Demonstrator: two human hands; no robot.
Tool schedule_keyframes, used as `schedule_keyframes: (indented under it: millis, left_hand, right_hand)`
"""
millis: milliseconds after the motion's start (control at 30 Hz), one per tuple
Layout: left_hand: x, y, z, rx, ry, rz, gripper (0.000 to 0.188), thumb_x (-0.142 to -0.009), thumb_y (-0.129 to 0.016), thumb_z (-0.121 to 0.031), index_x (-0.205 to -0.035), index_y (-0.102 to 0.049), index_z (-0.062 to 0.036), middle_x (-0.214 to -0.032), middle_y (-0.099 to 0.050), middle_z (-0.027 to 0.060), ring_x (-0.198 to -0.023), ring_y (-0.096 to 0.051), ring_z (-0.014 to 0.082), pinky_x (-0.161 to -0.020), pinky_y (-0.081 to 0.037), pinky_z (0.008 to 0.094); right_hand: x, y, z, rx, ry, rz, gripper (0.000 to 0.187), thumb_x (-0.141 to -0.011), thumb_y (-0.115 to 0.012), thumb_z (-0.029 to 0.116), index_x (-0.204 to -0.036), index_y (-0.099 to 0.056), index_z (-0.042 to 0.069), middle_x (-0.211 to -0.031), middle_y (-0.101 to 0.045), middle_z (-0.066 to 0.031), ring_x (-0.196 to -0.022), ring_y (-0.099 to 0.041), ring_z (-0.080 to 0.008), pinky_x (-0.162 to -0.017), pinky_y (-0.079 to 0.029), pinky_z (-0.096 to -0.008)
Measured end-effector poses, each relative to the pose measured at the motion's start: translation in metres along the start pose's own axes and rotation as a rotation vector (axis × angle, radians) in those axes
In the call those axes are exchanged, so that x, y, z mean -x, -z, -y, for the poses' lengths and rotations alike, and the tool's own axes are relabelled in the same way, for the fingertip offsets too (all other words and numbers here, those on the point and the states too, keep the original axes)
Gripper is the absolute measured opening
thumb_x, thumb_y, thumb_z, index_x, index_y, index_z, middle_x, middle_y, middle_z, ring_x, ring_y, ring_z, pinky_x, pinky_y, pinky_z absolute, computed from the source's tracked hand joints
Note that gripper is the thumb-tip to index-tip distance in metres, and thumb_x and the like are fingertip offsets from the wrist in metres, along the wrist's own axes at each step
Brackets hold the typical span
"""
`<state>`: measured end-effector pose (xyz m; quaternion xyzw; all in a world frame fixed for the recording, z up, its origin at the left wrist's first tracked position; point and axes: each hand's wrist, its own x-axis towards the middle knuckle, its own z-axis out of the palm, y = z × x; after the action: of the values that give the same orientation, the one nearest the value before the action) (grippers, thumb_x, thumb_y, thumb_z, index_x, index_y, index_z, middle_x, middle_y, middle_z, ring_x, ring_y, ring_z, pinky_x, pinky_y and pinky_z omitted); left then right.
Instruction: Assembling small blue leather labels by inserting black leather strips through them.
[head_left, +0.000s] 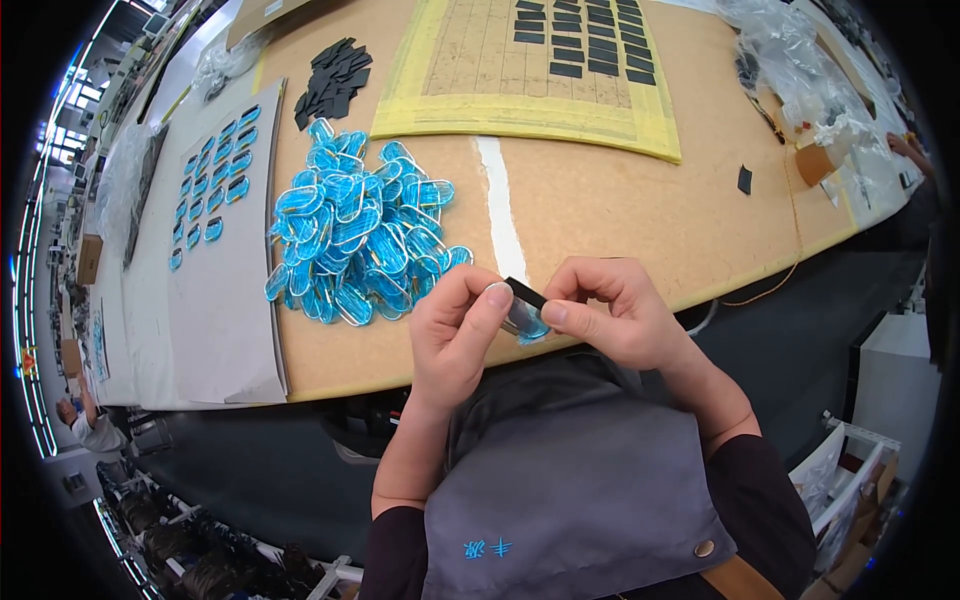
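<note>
Close to the table's near edge, my left hand point(455, 330) and my right hand point(612, 312) meet, both closed in a pinch. Between their fingertips is a short black strip point(526, 293), its left end at my left thumb and its right end at my right thumb. Just under the strip shows a clear-and-blue oval piece point(530, 325), partly hidden by fingers; which hand bears it I cannot tell. Left of my hands lies a heaped pile of blue oval pieces point(360, 225) with pale rims.
On a grey board point(215, 330) at left, several blue ovals with dark strips lie in rows. Behind the pile is a heap of black strips point(335, 82). A yellow-edged board point(520, 130) carries rows of black strips. One loose black strip point(745, 180) lies at right, near plastic wrap point(790, 60).
</note>
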<state>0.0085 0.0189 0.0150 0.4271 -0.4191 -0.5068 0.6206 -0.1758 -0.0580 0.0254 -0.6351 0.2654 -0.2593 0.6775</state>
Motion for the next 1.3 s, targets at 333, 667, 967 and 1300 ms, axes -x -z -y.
schedule_keyframes:
  millis: [333,667,967,1300]
  left_hand:
    - [0.003,0.004,0.005,0.136,0.223,0.097,0.018,-0.101,-0.050,-0.018,-0.096,-0.053,-0.0011,-0.074,-0.060,0.0028,-0.062,-0.056,0.0058,-0.054,-0.048,0.0211]
    - [0.003,0.000,-0.002,0.106,0.267,0.054,0.019,-0.101,-0.050,-0.020,-0.094,-0.055,-0.0028,-0.069,-0.058,0.0005,-0.054,-0.052,0.0045,-0.047,-0.043,0.0188]
    - [0.009,-0.004,-0.005,0.018,0.297,0.082,0.024,-0.102,-0.047,-0.022,-0.089,-0.056,-0.0040,-0.063,-0.053,-0.0029,-0.049,-0.046,0.0018,-0.043,-0.036,0.0169]
    - [0.012,-0.001,-0.002,-0.036,0.319,0.102,0.027,-0.102,-0.048,-0.024,-0.087,-0.057,-0.0038,-0.062,-0.050,-0.0039,-0.048,-0.043,0.0007,-0.042,-0.032,0.0170]
  right_hand:
    - [-0.006,0.000,0.003,0.046,-0.075,0.241,0.027,-0.089,-0.063,0.012,-0.068,-0.048,0.004,-0.059,-0.043,0.0070,-0.056,-0.035,-0.0011,-0.049,-0.028,-0.0220]
    - [-0.002,-0.012,-0.012,-0.147,-0.049,0.134,0.027,-0.089,-0.062,0.011,-0.068,-0.046,0.005,-0.062,-0.043,0.0052,-0.058,-0.036,-0.0026,-0.050,-0.029,-0.0226]
    - [-0.001,-0.014,-0.007,0.043,0.047,0.078,0.027,-0.088,-0.061,0.010,-0.066,-0.046,0.004,-0.057,-0.041,0.0039,-0.054,-0.034,-0.0032,-0.047,-0.027,-0.0240]
    - [-0.004,-0.019,-0.012,0.173,0.172,-0.011,0.025,-0.087,-0.057,0.011,-0.066,-0.047,0.002,-0.056,-0.042,-0.0023,-0.051,-0.038,-0.0093,-0.047,-0.032,-0.0280]
